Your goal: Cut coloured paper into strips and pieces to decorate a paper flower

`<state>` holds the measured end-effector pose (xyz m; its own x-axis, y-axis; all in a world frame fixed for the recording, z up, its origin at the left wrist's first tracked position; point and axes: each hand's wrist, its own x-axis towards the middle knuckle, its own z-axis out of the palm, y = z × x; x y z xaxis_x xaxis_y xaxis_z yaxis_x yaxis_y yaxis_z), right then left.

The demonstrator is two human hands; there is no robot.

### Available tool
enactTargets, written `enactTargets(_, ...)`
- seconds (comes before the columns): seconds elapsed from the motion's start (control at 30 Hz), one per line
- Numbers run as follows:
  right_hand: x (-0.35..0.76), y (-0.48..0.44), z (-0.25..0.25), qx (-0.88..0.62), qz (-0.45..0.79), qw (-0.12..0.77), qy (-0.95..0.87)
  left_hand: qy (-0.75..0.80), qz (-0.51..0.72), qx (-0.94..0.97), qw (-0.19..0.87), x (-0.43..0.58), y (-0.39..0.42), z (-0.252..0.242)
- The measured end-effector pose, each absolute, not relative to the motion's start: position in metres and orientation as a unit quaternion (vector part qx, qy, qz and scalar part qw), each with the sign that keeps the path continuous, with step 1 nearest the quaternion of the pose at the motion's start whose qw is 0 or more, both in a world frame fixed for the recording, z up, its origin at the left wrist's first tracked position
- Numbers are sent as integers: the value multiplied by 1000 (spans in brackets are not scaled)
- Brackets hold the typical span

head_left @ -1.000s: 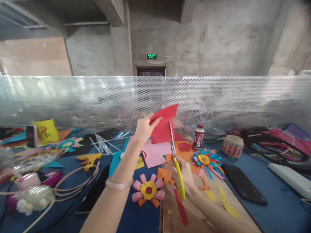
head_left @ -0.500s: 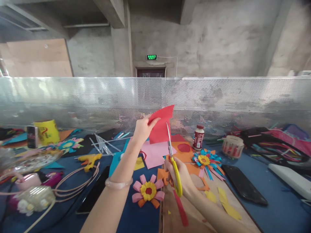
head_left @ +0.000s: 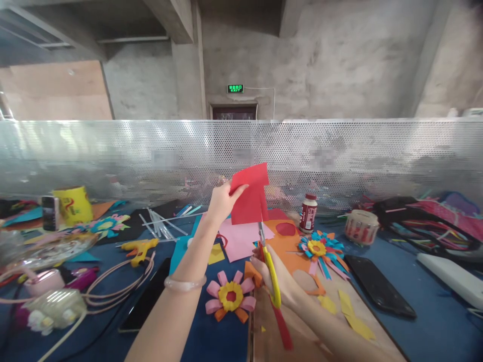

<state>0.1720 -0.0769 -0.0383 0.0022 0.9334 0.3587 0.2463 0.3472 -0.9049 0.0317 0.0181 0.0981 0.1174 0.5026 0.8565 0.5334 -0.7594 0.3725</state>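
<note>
Pinched between thumb and fingers, a red sheet (head_left: 249, 198) is held up in front of me by my left hand (head_left: 222, 202). A slit runs near its right edge, leaving a narrow strip there. My right hand (head_left: 277, 274) grips yellow-handled scissors (head_left: 273, 276), their blades pointing up at the sheet's lower edge. The blades look nearly together. Below that hand lies a red strip (head_left: 281, 327) on the brown board. A paper flower (head_left: 230, 296) with pink and orange loops and a yellow centre lies between my forearms. Pink paper (head_left: 241, 239) is behind, partly covered.
A blue-and-orange flower (head_left: 317, 249), a brown bottle (head_left: 308, 213) and a black phone (head_left: 379, 286) lie to the right. On the left are a yellow glue gun (head_left: 139, 249), a coiled cable (head_left: 113, 286) and a dark tablet (head_left: 147, 301). A perforated metal screen (head_left: 151, 151) stands behind.
The scissors have moved down, their blades from upright across the red sheet to its lower edge. A slit now shows near the sheet's right side. My left hand has barely moved.
</note>
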Motion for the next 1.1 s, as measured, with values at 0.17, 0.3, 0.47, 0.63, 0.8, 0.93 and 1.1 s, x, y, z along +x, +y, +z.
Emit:
enactTargets(0.17, 171, -78, -37, -469, 323, 515, -641, -350, -585, -732, 14, 30, 16, 102)
enactTargets(0.3, 171, -81, -34, -463, 317, 517, -647, -352, -587, -729, 19, 28, 14, 104)
enactTargets(0.47, 170, -84, -31, -465, 312, 520, -645, -349, -593, -725, 16, 28, 14, 104)
enactTargets(0.63, 167, -89, -23, -463, 316, 520, -644, -349, -602, -718, 12, 25, 15, 104)
enactTargets(0.8, 168, -86, -25, -447, 327, 534, -639, -345, -588, -731, 4, 27, 12, 104)
enactTargets(0.93, 170, -78, -32, -441, 327, 554, -625, -339, -568, -750, -3, 32, 8, 105)
enactTargets(1.1, 169, -78, -26, -450, 326, 577, -598, -330, -551, -766, -11, 38, 3, 105)
